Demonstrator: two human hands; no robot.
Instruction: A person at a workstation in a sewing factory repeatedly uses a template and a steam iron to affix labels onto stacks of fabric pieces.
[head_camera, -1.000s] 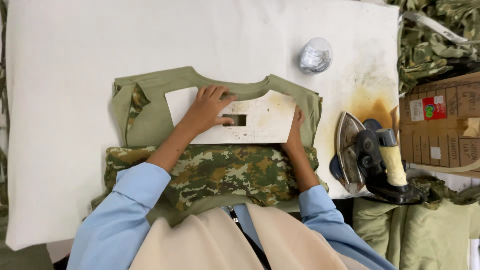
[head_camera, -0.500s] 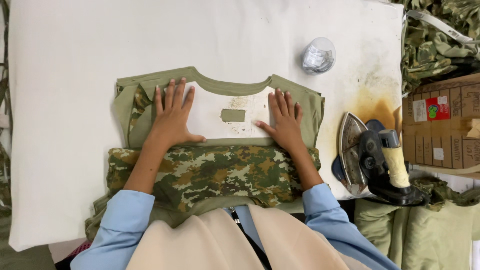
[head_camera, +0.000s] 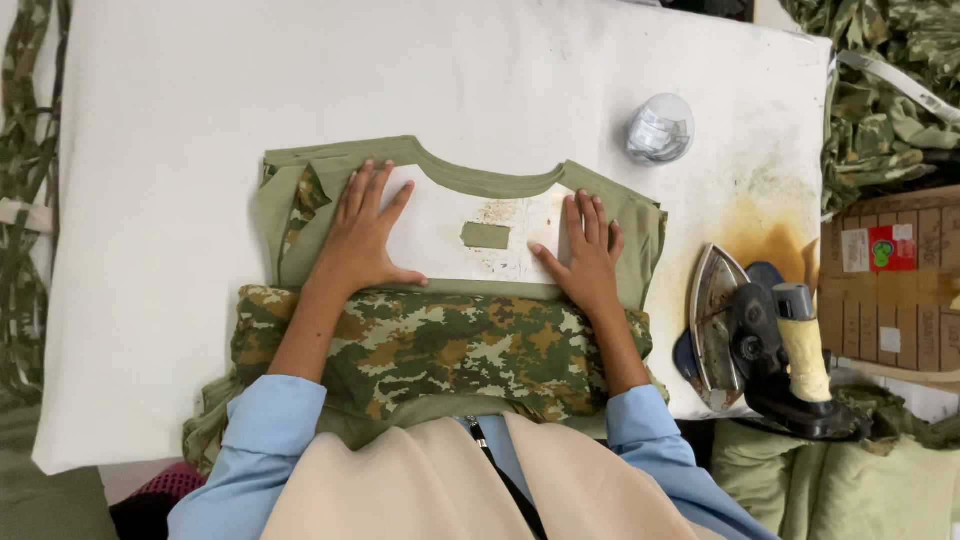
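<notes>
An olive and camouflage shirt (head_camera: 440, 350) lies folded on the white padded table (head_camera: 180, 200), neck opening away from me. A white card template (head_camera: 450, 235) with a small rectangular cut-out lies on its upper back, below the collar. My left hand (head_camera: 362, 235) rests flat on the template's left end, fingers spread. Flat on the template's right end is my right hand (head_camera: 588, 255). Neither hand grips anything.
An upright iron (head_camera: 760, 340) stands on a scorched patch at the table's right edge. A crumpled clear wrapper (head_camera: 660, 128) lies behind it. A cardboard box (head_camera: 900, 280) and heaps of camouflage cloth (head_camera: 890, 90) sit to the right.
The template has been set down straight under the collar. Both hands went from holding its edges to pressing flat on its two ends.
</notes>
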